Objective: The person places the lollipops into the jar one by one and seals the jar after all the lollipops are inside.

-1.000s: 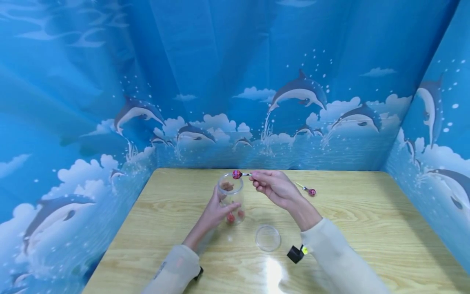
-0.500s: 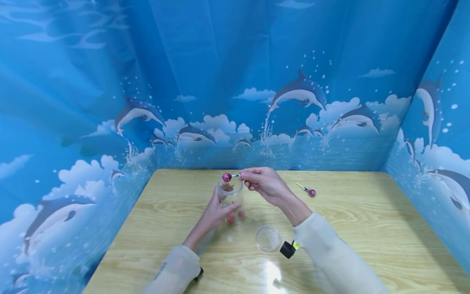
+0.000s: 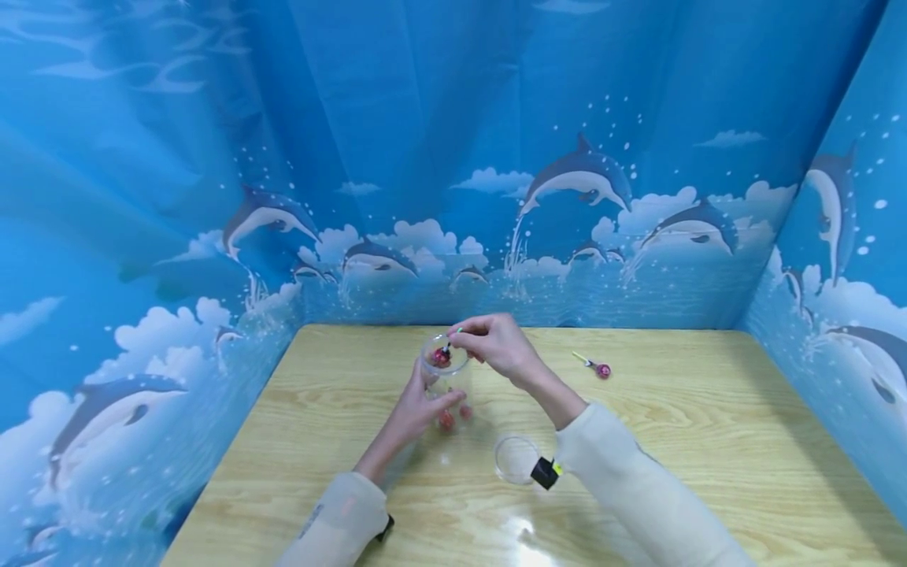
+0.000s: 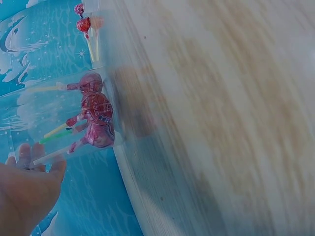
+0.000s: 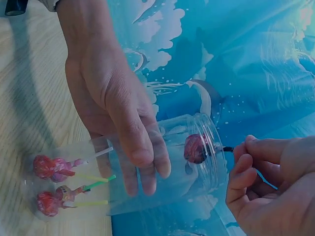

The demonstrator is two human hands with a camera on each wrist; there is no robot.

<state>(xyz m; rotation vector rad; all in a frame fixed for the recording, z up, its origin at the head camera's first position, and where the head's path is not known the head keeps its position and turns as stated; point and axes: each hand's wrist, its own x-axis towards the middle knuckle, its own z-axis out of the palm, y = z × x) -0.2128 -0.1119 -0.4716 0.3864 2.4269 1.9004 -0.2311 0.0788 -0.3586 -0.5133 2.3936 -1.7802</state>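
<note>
A clear plastic jar [image 5: 167, 191] stands on the table, and my left hand [image 3: 418, 405] grips it round its side. Several wrapped lollipops [image 4: 96, 110] lie at the jar's bottom, heads down with their sticks pointing up. My right hand [image 3: 496, 346] is at the jar's mouth and pinches the stick of another lollipop [image 5: 196, 148]. That lollipop's red head hangs just inside the rim. In the left wrist view the thumb and fingertips [image 4: 24, 156] of my left hand show against the jar wall.
A round clear lid [image 3: 512, 461] lies on the wooden table [image 3: 708, 441], near the right wrist's camera. One more lollipop [image 3: 602, 370] lies farther right. A blue dolphin-print curtain [image 3: 453, 157] surrounds the table at the back and sides.
My right hand has moved left over the jar and turned the lollipop from level to head down. Its head has gone from above the rim to inside the mouth. My left hand stays put.
</note>
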